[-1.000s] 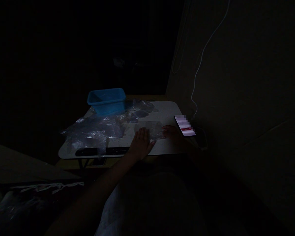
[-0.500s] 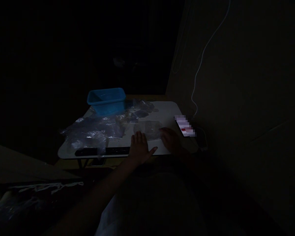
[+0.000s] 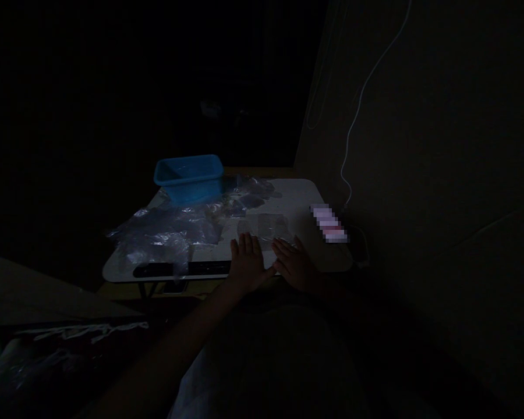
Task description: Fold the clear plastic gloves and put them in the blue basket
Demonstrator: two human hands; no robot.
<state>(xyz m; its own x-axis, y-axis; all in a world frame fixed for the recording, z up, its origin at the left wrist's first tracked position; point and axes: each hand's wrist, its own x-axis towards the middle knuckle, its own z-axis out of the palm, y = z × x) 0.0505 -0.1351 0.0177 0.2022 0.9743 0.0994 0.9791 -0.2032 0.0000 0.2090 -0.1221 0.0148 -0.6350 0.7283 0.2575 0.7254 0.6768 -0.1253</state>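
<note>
The room is very dark. My left hand (image 3: 247, 263) lies flat, fingers stretched out, on the near edge of a small white table (image 3: 301, 203). My right hand (image 3: 293, 263) lies flat beside it, thumbs nearly touching. Just beyond the fingertips of both hands rests a small clear plastic bag (image 3: 264, 227), flat on the tabletop. Neither hand holds anything.
A blue plastic tub (image 3: 187, 174) stands at the table's far left. Crumpled clear plastic bags (image 3: 166, 233) cover the left half. A lit phone (image 3: 329, 222) lies at the right edge, a white cable (image 3: 353, 122) running up the wall. More plastic (image 3: 9, 366) lies at lower left.
Both hands slid back toward me off the small clear bag; my right hand moved left from near the phone and now lies next to my left hand.
</note>
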